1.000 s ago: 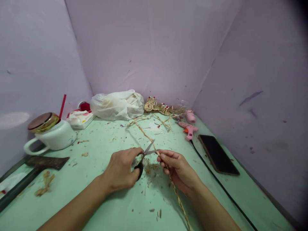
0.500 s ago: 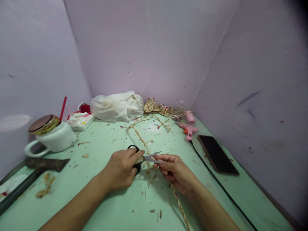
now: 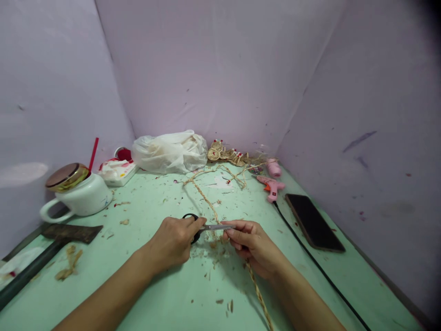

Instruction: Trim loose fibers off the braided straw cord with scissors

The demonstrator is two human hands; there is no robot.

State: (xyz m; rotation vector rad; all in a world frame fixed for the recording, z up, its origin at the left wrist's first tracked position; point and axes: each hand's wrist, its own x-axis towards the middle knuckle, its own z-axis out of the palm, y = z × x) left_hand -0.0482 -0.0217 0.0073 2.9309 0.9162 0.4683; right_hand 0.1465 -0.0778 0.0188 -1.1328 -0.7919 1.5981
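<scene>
Scissors (image 3: 211, 227) blades closing since earlier; left hand (image 3: 174, 241) gripping handles; right hand (image 3: 253, 243), 3 o'clock, pinching light, limp jute braid (image 3: 206, 199), seemingly fraying.

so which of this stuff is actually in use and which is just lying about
In use: scissors in the left hand; braided twine pinched in the right hand.

Lying about: lidded mug, hatchet, plastic bag, pink glue gun, phone.

No writing can be read
The red-printed packet (image 3: 117, 170) just beside the white mug (image 3: 81, 195) carries marks too blurred to read.
</scene>
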